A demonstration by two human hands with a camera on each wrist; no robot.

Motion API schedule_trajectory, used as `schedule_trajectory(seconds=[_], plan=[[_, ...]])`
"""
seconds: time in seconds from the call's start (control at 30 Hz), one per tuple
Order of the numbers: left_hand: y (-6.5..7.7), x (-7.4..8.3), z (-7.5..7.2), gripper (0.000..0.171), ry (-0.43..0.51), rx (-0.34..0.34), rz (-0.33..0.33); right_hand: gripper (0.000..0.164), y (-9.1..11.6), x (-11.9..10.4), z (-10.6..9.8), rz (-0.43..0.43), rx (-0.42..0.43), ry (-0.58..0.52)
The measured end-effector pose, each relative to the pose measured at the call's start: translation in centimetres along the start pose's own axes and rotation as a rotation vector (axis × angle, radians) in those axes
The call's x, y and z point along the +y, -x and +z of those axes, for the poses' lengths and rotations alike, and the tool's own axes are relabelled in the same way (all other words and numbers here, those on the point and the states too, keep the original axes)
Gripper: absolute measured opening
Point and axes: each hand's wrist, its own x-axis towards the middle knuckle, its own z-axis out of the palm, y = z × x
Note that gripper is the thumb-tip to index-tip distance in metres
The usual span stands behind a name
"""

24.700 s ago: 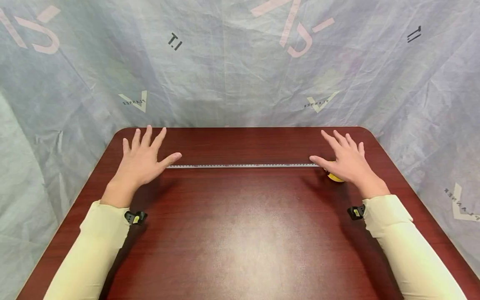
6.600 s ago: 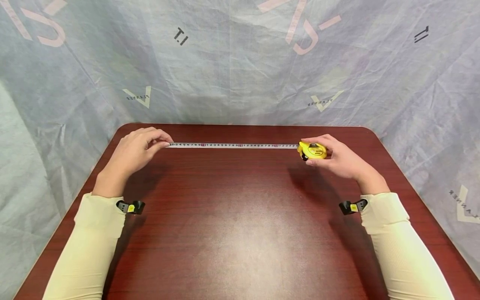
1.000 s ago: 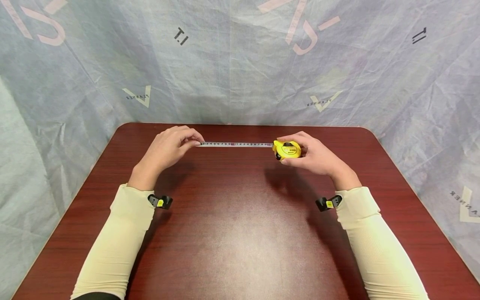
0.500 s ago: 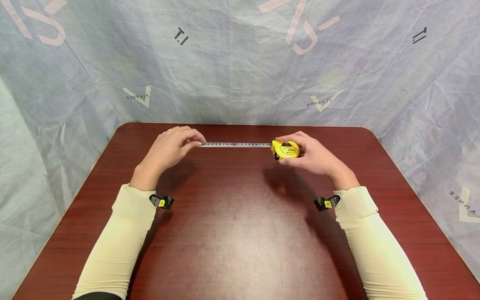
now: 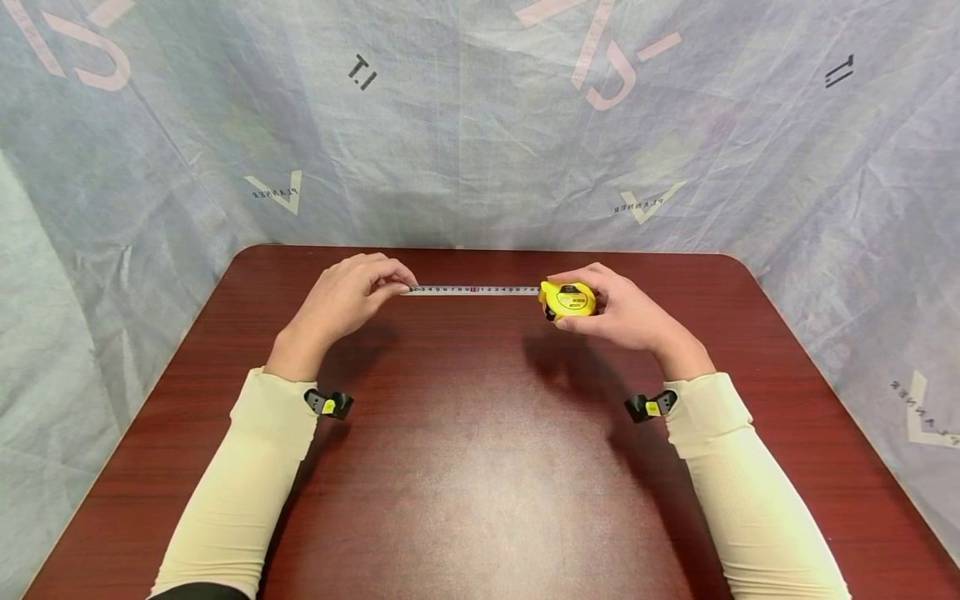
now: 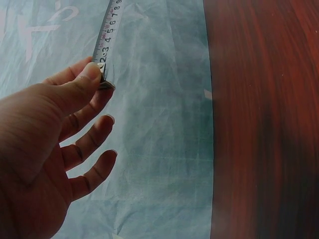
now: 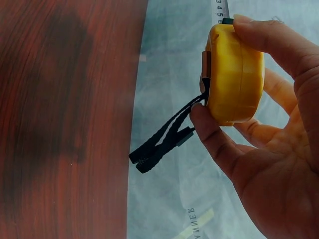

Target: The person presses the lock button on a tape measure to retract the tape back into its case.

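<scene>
A yellow tape measure (image 5: 567,301) is held above the far part of the table by my right hand (image 5: 626,310), its thumb and fingers around the case. From the case a white blade (image 5: 480,291) with black numbers runs straight to my left hand (image 5: 348,296). In the left wrist view, the left thumb and index finger pinch the blade's metal end hook (image 6: 106,85), while the other fingers are spread loosely. A black wrist strap (image 7: 162,134) hangs from the case in the right wrist view. The thumb there lies beside a black button at the case's top.
The dark red wooden table (image 5: 480,467) has rounded far corners. Grey fabric sheeting (image 5: 465,125) with printed letters hangs behind it and along both sides. A black wrist camera (image 5: 330,405) sits on the left cuff, another wrist camera (image 5: 649,407) on the right.
Earliest, both hands were spread open with the tape lying extended on the table. Since being picked up, the hands have come closer together and the exposed blade has grown shorter, slightly more this last second.
</scene>
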Motion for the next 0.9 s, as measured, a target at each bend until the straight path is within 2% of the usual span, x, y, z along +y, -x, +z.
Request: schedule_trajectory(seconds=[0.9], plan=[[-0.75, 0.7, 0.63, 0.009, 0.023, -0.01, 0.023, 0.058, -0.81, -0.17, 0.82, -0.027, -0.002, -0.003]])
